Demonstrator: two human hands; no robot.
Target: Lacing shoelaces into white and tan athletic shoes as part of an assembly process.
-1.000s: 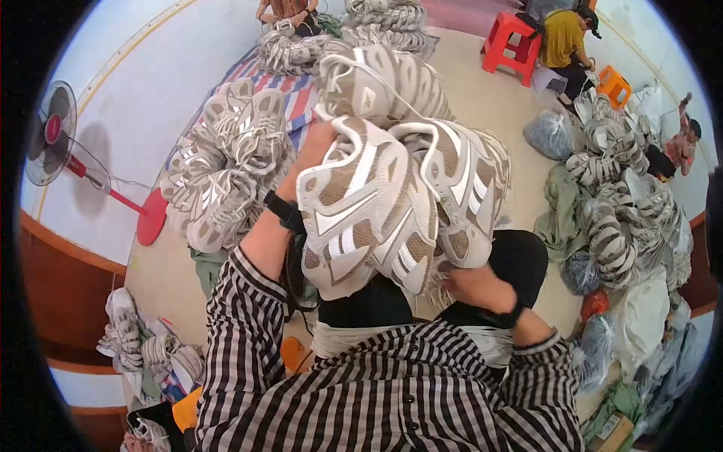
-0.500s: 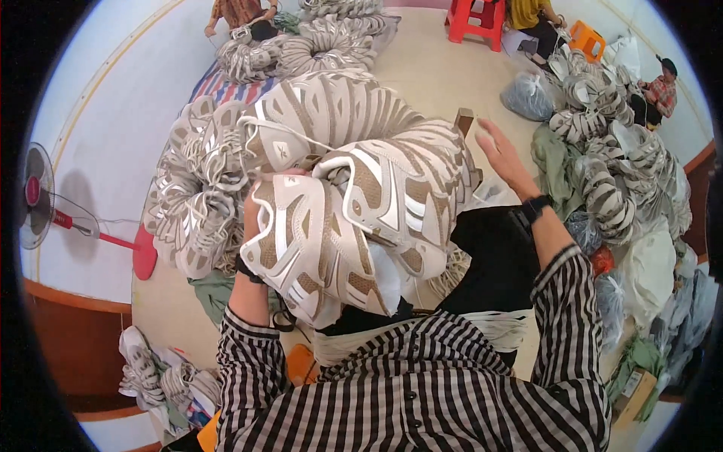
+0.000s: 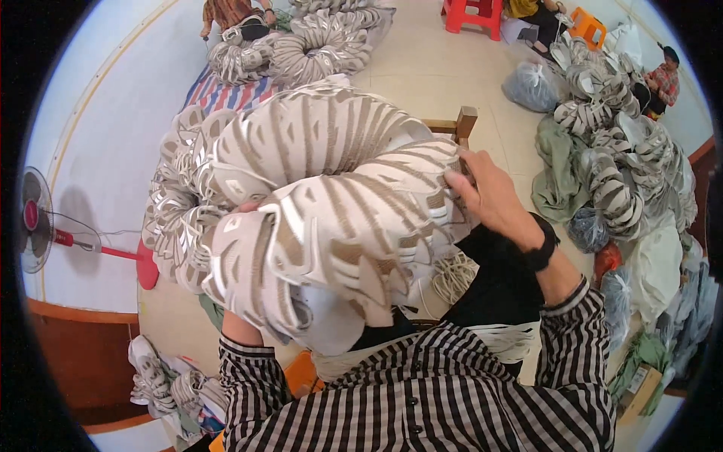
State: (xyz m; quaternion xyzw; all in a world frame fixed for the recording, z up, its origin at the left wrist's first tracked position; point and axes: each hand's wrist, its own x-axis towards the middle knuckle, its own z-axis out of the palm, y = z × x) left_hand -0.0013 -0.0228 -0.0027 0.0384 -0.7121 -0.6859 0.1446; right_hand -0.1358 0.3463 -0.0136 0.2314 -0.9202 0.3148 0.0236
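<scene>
A thick ring of beige and brown shoe uppers [image 3: 331,132], nested one against another, fills the space in front of me. At its near end, a few uppers [image 3: 301,233] with white trim fan out over my lap. My left hand [image 3: 249,206] is mostly hidden under these; only its fingers show, curled over their upper edge, and its forearm comes up from beneath. On the right side of the ring, my right hand [image 3: 497,197] is closed against the uppers, thumb on the near face and fingers partly out of sight behind.
A wooden frame [image 3: 466,120] stands beyond the ring. More bundled uppers [image 3: 177,196] lie at left, with a standing fan [image 3: 34,218] by the wall. Bundles [image 3: 602,162] and plastic bags [image 3: 533,87] line the right. Co-workers sit at the far side near a red stool [image 3: 473,16].
My right hand has come down from the air onto the right side of the ring. The near uppers have swung left and tilted, and my left hand has moved with them.
</scene>
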